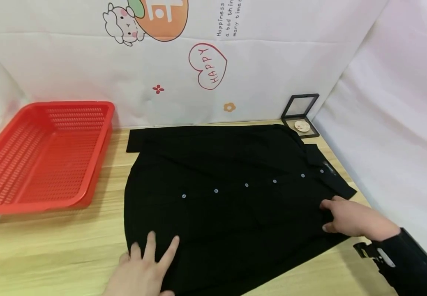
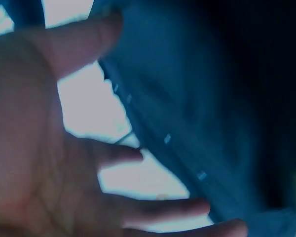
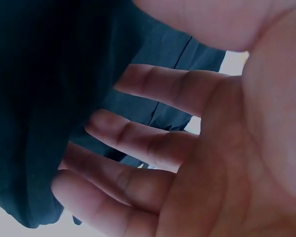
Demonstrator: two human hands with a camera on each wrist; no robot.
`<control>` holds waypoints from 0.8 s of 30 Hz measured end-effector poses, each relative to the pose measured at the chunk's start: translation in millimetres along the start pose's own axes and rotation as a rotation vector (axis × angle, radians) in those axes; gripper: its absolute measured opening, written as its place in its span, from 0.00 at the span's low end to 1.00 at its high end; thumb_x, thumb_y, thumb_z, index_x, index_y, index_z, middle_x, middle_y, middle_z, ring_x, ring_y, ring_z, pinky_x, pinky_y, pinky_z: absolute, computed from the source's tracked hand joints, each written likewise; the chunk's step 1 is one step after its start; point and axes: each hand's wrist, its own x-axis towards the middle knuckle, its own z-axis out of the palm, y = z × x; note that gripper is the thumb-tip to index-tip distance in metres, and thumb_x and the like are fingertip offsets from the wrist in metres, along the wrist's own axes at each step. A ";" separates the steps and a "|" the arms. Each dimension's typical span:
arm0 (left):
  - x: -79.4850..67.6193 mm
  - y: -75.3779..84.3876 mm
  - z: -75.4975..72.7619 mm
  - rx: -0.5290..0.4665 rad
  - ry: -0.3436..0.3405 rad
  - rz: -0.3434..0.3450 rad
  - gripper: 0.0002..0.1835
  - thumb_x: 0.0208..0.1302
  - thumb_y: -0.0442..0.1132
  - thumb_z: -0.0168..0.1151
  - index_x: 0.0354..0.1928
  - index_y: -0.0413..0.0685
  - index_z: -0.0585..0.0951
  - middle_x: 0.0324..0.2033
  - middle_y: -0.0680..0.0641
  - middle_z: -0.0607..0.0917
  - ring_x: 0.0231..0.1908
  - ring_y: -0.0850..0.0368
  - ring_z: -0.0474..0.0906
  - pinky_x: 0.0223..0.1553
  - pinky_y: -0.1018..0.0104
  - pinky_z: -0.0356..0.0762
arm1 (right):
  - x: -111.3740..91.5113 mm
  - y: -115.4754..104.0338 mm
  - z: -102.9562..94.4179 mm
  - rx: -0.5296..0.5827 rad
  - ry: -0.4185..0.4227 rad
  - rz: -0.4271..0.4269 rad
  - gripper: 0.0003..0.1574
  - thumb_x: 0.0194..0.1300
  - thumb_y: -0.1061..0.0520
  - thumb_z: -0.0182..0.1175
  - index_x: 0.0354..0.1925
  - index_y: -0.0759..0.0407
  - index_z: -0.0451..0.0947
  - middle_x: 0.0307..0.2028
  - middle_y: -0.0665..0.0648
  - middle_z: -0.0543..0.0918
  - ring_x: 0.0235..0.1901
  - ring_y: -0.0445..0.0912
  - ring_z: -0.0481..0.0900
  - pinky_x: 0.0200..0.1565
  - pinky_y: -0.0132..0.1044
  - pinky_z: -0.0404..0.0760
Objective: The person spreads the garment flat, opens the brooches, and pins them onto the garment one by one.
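A black button-up shirt [image 1: 213, 222] lies spread on the wooden table, its collar [image 1: 329, 181] at the right. A row of pale buttons [image 1: 246, 185] runs across it. My left hand [image 1: 139, 269], fingers spread, is at the shirt's near left part; in the left wrist view the dark fabric [image 2: 187, 98] shows beyond the fingers. Near the collar, at the shirt's right side, my right hand [image 1: 350, 218] touches the cloth, thumb and forefinger apart. The right wrist view shows its fingers [image 3: 153, 89] extended against the fabric [image 3: 49, 98].
A red plastic basket [image 1: 102, 164] stands on the left of the table [image 1: 50, 255]. At the back right is a small open black-framed case [image 1: 311, 133] with a round pale disc [image 1: 302, 126]. White printed cloth [image 1: 265, 74] walls the back and sides.
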 end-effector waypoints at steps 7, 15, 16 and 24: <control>-19.4 -14.0 39.5 0.007 0.202 0.208 0.28 0.58 0.61 0.68 0.55 0.54 0.83 0.28 0.50 0.74 0.27 0.57 0.65 0.27 0.61 0.68 | 0.7 -2.9 4.9 -0.023 0.037 0.000 0.33 0.57 0.46 0.72 0.51 0.67 0.76 0.42 0.67 0.75 0.35 0.52 0.75 0.37 0.50 0.77; -21.6 -25.0 49.7 0.076 0.352 0.603 0.15 0.64 0.57 0.63 0.44 0.58 0.84 0.27 0.58 0.70 0.29 0.65 0.62 0.29 0.72 0.60 | 0.1 -4.8 4.4 -0.049 0.033 0.011 0.35 0.59 0.44 0.71 0.52 0.69 0.75 0.43 0.69 0.77 0.39 0.55 0.77 0.39 0.52 0.78; -21.6 -25.0 50.5 0.077 0.371 0.629 0.13 0.63 0.56 0.63 0.43 0.58 0.83 0.27 0.59 0.69 0.29 0.65 0.61 0.30 0.73 0.59 | -0.1 -4.6 4.0 -0.051 0.026 0.015 0.35 0.60 0.43 0.71 0.52 0.69 0.75 0.43 0.69 0.77 0.39 0.56 0.77 0.39 0.52 0.78; -23.8 -30.8 50.3 0.032 0.522 0.706 0.07 0.64 0.49 0.59 0.29 0.61 0.73 0.28 0.62 0.63 0.29 0.66 0.56 0.33 0.74 0.55 | 0.0 -6.4 4.4 -0.061 0.030 0.003 0.35 0.62 0.43 0.69 0.52 0.70 0.75 0.42 0.68 0.77 0.39 0.56 0.77 0.38 0.52 0.78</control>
